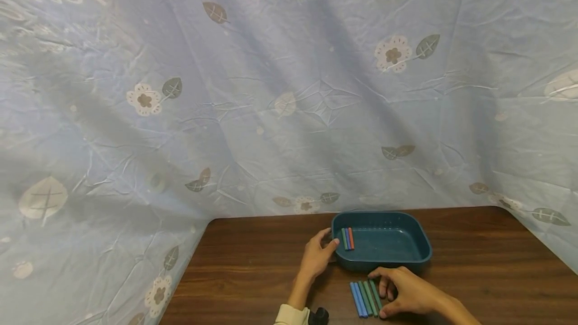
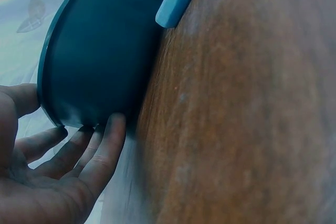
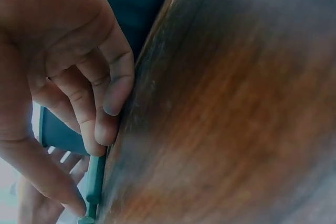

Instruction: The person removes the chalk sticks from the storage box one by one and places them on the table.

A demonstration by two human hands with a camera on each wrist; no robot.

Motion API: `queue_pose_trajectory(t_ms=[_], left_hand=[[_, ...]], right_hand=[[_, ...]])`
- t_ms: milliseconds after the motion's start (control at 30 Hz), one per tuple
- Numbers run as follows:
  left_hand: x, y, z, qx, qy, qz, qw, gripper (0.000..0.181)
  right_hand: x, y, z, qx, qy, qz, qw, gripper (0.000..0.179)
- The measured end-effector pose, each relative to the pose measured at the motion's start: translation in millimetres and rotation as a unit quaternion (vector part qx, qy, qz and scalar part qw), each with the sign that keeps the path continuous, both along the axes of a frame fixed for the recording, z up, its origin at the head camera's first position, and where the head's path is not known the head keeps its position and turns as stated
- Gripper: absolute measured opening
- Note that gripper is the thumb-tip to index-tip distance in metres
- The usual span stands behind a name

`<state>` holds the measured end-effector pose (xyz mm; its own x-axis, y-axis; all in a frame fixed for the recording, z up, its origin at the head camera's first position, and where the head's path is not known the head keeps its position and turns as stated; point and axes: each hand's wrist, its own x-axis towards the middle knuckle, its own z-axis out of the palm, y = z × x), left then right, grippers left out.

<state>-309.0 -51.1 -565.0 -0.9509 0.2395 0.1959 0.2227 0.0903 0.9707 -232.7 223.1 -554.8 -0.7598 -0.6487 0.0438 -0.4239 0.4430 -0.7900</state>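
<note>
My left hand (image 1: 316,255) grips the left end of a dark teal plastic tray (image 1: 384,263), its thumb at the rim and its fingers against the outer wall (image 2: 100,61). Inside, at the tray's left, a green, a blue and a red chalk stick (image 1: 351,238) lie side by side. In front of the tray, blue chalk sticks (image 1: 356,299) and green ones lie in a row on the table. My right hand (image 1: 406,292) pinches the rightmost green chalk stick (image 1: 375,294) lengthwise between thumb and finger; the right wrist view shows this green stick (image 3: 94,179) low against the wood.
The brown wooden table (image 1: 253,260) carries everything. A pale blue patterned cloth (image 1: 289,114) hangs behind it and at both sides. A black band (image 1: 319,316) sits at the left wrist beside a cream sleeve (image 1: 292,315).
</note>
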Motion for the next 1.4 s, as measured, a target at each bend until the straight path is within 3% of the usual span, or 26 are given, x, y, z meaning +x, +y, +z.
queue_pose_trajectory(t_ms=[267, 867, 1233, 1400], left_hand=[[-1.5, 1.1, -1.2, 0.003, 0.004, -0.004, 1.0000, 0.051], [-2.4, 0.3, -0.9, -0.009, 0.009, -0.005, 0.9999, 0.051], [-2.8, 1.8, -2.7, 0.000, 0.003, -0.006, 1.0000, 0.049], [-1.7, 0.9, -1.6, 0.000, 0.002, -0.005, 1.0000, 0.049]], right_hand=[[0.4, -1.7, 6.7, -0.002, -0.008, -0.001, 1.0000, 0.071], [-6.4, -16.3, 46.5, -0.004, 0.077, -0.003, 0.9970, 0.070], [-21.8, -18.8, 62.3, 0.010, 0.128, -0.033, 0.9912, 0.072], [-32.3, -20.9, 61.1, 0.009, 0.145, -0.048, 0.9883, 0.072]])
